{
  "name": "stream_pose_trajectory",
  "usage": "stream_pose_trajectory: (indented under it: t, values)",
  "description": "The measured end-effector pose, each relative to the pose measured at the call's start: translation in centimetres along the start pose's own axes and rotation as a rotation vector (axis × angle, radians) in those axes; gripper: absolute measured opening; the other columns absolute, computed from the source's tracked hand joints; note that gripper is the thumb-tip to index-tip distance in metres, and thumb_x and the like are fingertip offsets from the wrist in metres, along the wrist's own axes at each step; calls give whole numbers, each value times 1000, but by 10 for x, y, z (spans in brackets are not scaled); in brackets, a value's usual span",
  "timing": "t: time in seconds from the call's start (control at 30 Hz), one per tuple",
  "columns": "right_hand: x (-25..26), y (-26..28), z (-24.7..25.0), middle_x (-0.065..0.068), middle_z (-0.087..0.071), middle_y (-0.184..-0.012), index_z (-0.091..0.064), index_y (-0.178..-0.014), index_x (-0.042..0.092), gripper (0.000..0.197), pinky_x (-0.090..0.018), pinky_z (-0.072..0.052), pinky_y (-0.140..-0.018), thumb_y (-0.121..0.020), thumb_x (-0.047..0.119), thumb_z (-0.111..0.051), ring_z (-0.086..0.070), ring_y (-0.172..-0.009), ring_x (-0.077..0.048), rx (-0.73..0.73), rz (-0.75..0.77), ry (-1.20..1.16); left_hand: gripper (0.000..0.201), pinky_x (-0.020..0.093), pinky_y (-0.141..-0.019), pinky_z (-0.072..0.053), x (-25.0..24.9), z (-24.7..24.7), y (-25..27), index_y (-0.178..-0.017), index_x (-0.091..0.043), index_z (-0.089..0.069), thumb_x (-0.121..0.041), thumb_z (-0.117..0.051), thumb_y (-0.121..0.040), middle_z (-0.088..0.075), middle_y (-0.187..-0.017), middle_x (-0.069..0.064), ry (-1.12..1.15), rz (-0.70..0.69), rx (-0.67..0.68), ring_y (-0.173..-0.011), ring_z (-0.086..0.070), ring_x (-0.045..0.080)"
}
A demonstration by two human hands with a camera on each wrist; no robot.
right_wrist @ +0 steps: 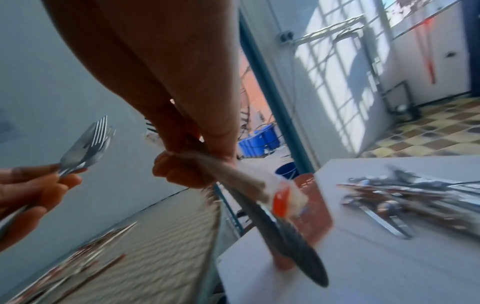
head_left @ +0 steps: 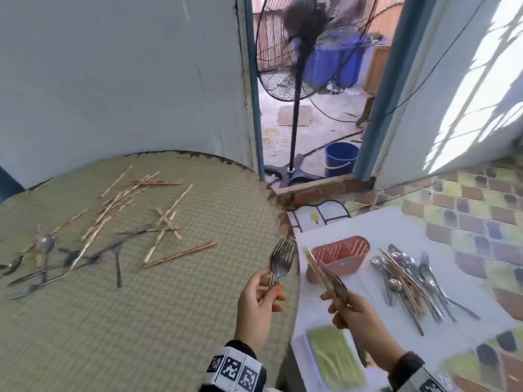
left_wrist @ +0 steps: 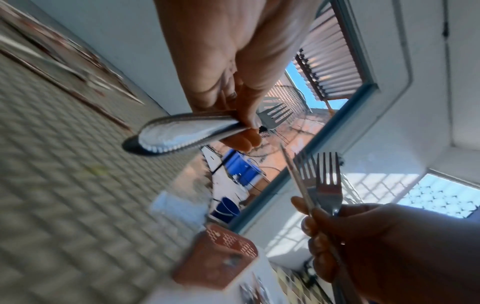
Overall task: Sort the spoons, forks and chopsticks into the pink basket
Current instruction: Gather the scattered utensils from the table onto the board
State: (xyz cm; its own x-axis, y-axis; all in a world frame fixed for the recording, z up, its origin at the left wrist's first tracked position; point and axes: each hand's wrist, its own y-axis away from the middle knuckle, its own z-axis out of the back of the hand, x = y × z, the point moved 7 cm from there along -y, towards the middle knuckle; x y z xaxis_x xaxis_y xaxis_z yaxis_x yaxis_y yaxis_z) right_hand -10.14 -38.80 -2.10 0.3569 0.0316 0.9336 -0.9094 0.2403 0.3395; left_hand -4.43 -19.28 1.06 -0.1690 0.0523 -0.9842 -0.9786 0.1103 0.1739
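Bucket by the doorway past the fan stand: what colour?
Blue bucket, with a pale handle; clearest in the head view.

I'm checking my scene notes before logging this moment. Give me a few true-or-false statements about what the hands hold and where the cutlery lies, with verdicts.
1. The left hand holds forks. True.
2. The right hand is empty. False: it grips a bundle of chopsticks and cutlery.
3. The pink basket sits on the woven mat. False: it sits on the white surface.
4. Chopsticks lie scattered on the woven mat. True.
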Motion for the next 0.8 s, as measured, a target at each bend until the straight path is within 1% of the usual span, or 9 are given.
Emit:
stream_pose_trajectory:
  t: [0.13, 0.27, 0.37, 0.47, 0.53, 0.6, 0.67, 0.73, 0.8]
  values:
    - [-32, 31, 111, 1, -53, -68, -66, -89, 15, 32, -18, -32, -49, -95, -3, -40, -41, -52, -9, -141, -71, 49, 27, 23, -52, -52, 8, -115, 24, -112, -6, -54, 5, -56, -87, -58, -87, 7, 70, 53, 89, -60, -63, 11]
    - [-66, 49, 198, -2, -48, -71, -63, -100, 11, 27, -22, -31, -53, -92, -1, -39, -38, -60, -13, -226, -221, -33, 24, 25, -56, -55, 21, -213, 42, -108, -12, -53, 3, -54, -89, -59, -89, 9, 74, 105, 173, -68, -63, 18]
    - [-89, 40, 243, -6, -49, -75, -58, -103, 4, 25, -18, -40, -52, -92, -8, -38, -45, -63, -14, -255, -288, -29, 22, 24, -57, -55, 42, -271, 44, -109, -10, -52, 4, -48, -92, -56, -91, 10, 47, 186, 205, -72, -62, 19]
    - [-107, 11, 279, -11, -59, -82, -57, -111, 1, 26, -26, -50, -60, -89, -8, -46, -61, -70, -21, -283, -313, 24, 23, 24, -58, -55, 69, -317, 28, -114, -5, -48, 4, -45, -93, -52, -93, 11, 47, 275, 233, -73, -61, 18]
    - [-114, -12, 300, -13, -60, -80, -58, -101, 2, 20, -28, -52, -59, -87, -10, -49, -64, -68, -23, -292, -339, 65, 26, 24, -57, -55, 85, -341, 11, -117, -3, -46, 5, -44, -92, -52, -93, 11, 26, 310, 228, -73, -60, 19]
    - [-116, -38, 318, -11, -58, -67, -60, -83, 3, 15, -24, -48, -48, -83, -11, -53, -61, -52, -15, -302, -344, 113, 25, 24, -59, -53, 100, -363, -9, -115, -3, -46, 6, -42, -93, -53, -92, 10, 1, 339, 205, -73, -58, 18]
    - [-117, -66, 334, -6, -55, -59, -58, -69, 8, 20, -18, -44, -40, -81, -9, -58, -54, -38, -5, -314, -348, 164, 22, 27, -64, -50, 112, -383, -32, -104, -9, -47, 8, -40, -92, -54, -91, 10, -26, 370, 177, -71, -57, 16]
    - [-123, -94, 346, -5, -56, -62, -57, -69, 10, 21, -14, -44, -40, -81, -6, -62, -54, -43, -7, -310, -370, 207, 26, 28, -66, -47, 126, -400, -55, -97, -13, -48, 11, -40, -90, -56, -93, 12, -58, 405, 138, -70, -56, 15]
    - [-128, -119, 355, -7, -59, -72, -64, -79, 9, 13, -22, -53, -57, -77, -5, -65, -58, -61, -17, -299, -379, 240, 29, 29, -63, -45, 141, -411, -73, -91, -15, -48, 13, -40, -89, -57, -89, 10, -85, 446, 93, -70, -57, 15]
